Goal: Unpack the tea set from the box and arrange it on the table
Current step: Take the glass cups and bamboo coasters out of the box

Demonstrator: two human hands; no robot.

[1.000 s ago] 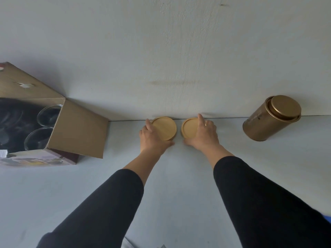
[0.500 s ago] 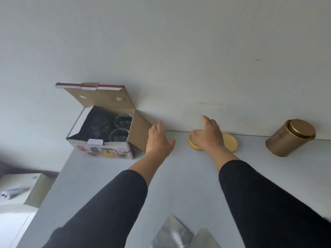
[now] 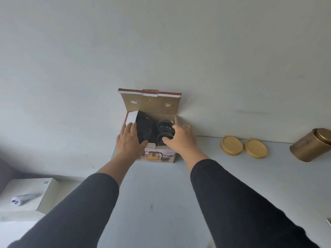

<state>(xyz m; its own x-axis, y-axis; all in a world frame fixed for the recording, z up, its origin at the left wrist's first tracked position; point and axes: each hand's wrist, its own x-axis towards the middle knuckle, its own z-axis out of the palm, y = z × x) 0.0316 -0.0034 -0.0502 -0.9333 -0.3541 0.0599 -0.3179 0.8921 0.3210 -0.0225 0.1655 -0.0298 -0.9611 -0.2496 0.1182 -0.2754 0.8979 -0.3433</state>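
The open cardboard tea set box [image 3: 150,102] stands at the table's far edge against the wall, lid flap up. Inside, dark packing holds two glass cups, the far one [image 3: 165,123] and the near one [image 3: 164,135]. My left hand [image 3: 128,140] lies flat on the box's left front corner, fingers apart. My right hand [image 3: 180,140] reaches into the right side of the box, thumb and fingers curled around the near glass cup. Two round wooden coasters [image 3: 231,145] [image 3: 256,148] lie side by side on the table to the right.
A gold tin [image 3: 310,146] with a lid stands at the far right by the wall. The grey table [image 3: 161,194] stretches toward me. Below its left edge sits a white box [image 3: 44,187] with a white remote [image 3: 23,201] on it.
Both hands left the coasters and moved left to the box. The left hand landed on its front corner and the right hand went inside around a glass cup. My view swung left.
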